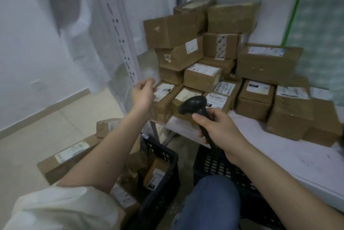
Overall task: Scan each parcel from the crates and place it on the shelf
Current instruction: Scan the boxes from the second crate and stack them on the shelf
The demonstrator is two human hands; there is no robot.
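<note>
Brown cardboard parcels [202, 78] with white labels are stacked in a pile on the white shelf [290, 153] at centre and right. My right hand [219, 129] grips the handle of a black barcode scanner [195, 105], its head pointing left in front of the pile. My left hand [143, 93] hovers at the left end of the pile beside a labelled parcel [163, 97], fingers loosely curled, holding nothing. Below, a black crate [163, 164] holds more parcels, and a second black crate [229, 170] stands to its right.
A white perforated shelf upright [119, 30] rises just left of the pile. More parcels [68, 155] lie on the tiled floor at lower left. My blue-jeaned knee [210, 203] is between the crates. A green-edged panel [296, 6] stands at the right.
</note>
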